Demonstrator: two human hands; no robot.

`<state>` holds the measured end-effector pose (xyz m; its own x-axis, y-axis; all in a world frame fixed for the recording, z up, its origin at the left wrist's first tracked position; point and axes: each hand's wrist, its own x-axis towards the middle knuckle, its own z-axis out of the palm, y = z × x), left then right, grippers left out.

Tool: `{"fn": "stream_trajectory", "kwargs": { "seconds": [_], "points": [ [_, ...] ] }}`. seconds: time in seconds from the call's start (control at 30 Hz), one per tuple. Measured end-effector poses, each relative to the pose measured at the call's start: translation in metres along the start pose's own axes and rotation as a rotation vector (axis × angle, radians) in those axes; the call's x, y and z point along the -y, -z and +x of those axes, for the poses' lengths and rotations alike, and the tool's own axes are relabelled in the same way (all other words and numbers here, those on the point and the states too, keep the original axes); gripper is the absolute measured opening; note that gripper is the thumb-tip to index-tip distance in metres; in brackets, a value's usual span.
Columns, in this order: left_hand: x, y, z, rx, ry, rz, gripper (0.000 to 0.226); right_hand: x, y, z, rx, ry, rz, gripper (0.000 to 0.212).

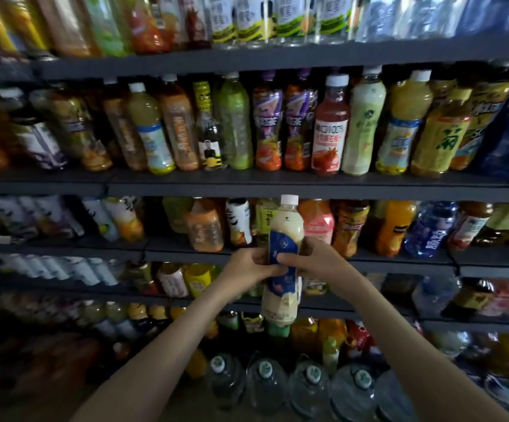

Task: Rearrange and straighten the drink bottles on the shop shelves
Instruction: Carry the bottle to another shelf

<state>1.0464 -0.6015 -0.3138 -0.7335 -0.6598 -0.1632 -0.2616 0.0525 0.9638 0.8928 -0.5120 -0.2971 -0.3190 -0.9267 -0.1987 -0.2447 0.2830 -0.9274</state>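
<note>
I'm holding a milky bottle [286,226] (blue label, white cap) upright in the air in front of the shelves [277,185], both hands gripping it at the label. My left hand [247,266] is wrapping it from the left, fingers curled round the front. My right hand [315,258] is clamping it from the right, thumb lying across the label. The cap is sitting just below a shelf edge; the base is hanging over the lower rows. Far behind it, drink bottles [330,126] are standing packed in rows (left side too blurred to read). Water jugs [265,382] are sitting at the bottom, near me.
</note>
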Motion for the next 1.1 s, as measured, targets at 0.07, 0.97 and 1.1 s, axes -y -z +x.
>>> {"fn": "stream_trajectory", "kwargs": {
  "seconds": [0.07,0.97,1.1],
  "points": [
    [0.009,0.022,-0.015,-0.016,0.001,0.037,0.032,0.008,-0.027,0.0,0.044,-0.01,-0.028,0.058],
    [-0.02,0.127,-0.015,-0.225,-0.048,0.134,0.035,0.077,-0.076,0.079,-0.027,0.232,0.013,0.035],
    [-0.011,0.178,-0.018,-0.507,-0.058,0.151,0.031,0.096,-0.096,0.1,-0.02,0.234,0.086,0.033]
  ]
}}
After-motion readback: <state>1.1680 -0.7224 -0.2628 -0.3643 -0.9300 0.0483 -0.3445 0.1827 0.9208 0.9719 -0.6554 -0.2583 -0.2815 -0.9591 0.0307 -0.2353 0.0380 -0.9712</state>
